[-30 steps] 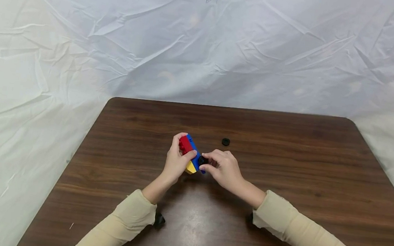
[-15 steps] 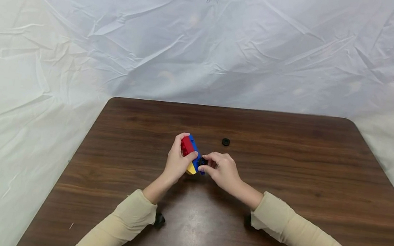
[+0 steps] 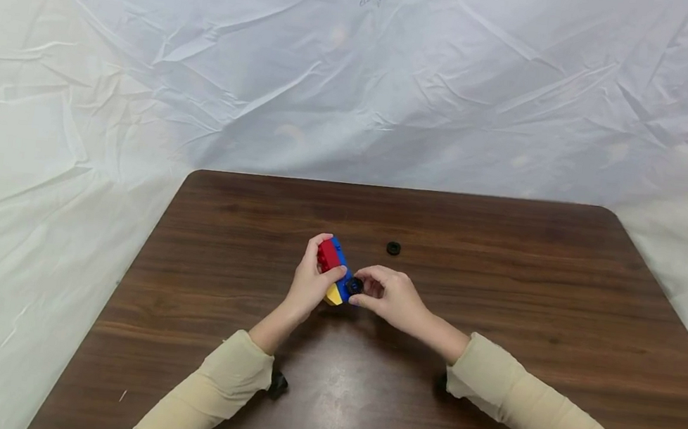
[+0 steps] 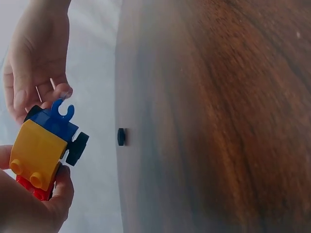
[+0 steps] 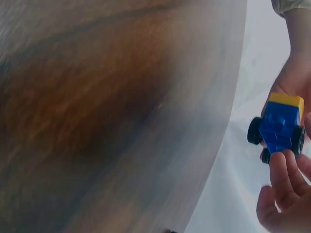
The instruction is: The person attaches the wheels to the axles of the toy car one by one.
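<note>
My left hand (image 3: 309, 281) grips a toy car (image 3: 329, 255) built of red, yellow and blue toy bricks, held at a slant above the table. A black wheel (image 3: 354, 286) shows on its near end, on the side towards my right hand (image 3: 390, 296). The right fingers lie close beside this wheel, thumb and forefinger apart. In the left wrist view, a blue hook (image 4: 63, 110) sticks out of the car's blue base beside another wheel (image 4: 77, 149). From the right wrist view, right fingertips touch the car's blue base (image 5: 278, 121), which has several wheels on it.
A loose black wheel (image 3: 394, 248) lies on the brown wooden table (image 3: 534, 279), beyond my right hand. Pale wrinkled cloth (image 3: 344, 101) hangs behind the table. A small white sliver (image 3: 123, 395) lies near the left edge.
My right fingers have loosened from the wheel and drawn slightly right, so it shows at the car's side. The car has shifted slightly right in my left hand's grip.
</note>
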Demonstrator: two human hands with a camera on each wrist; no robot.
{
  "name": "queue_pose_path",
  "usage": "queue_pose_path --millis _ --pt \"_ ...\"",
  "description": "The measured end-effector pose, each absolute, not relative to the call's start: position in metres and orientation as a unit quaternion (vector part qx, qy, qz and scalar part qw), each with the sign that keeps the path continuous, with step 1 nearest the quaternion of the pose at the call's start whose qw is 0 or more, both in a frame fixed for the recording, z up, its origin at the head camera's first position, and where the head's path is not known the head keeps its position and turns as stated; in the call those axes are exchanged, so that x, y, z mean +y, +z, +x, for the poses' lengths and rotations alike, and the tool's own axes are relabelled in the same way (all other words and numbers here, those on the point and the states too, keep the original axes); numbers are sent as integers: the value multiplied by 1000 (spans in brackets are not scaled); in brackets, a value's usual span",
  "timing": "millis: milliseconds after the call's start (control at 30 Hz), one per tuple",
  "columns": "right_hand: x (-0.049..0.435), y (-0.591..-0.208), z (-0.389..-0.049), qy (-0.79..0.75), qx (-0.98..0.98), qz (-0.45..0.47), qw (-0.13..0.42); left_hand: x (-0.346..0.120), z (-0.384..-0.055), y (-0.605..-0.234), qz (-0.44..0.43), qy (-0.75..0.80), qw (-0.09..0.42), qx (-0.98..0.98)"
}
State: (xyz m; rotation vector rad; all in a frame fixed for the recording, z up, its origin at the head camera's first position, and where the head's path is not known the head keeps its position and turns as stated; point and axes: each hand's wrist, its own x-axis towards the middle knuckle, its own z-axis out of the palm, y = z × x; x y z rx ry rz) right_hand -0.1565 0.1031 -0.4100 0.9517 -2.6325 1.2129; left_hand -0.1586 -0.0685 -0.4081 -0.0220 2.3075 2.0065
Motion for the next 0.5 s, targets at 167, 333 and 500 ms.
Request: queue_pose_path --millis 167,333,500 --pt "114 -412 -164 422 -853 307 8 -71 -162 -413 -32 665 48 745" --pt "128 -413 -175 441 -858 262 -37 -74 -163 -415 -44 670 55 739" --pt "144 -412 -190 464 -860 198 -74 -76 -164 -415 -45 670 58 739"
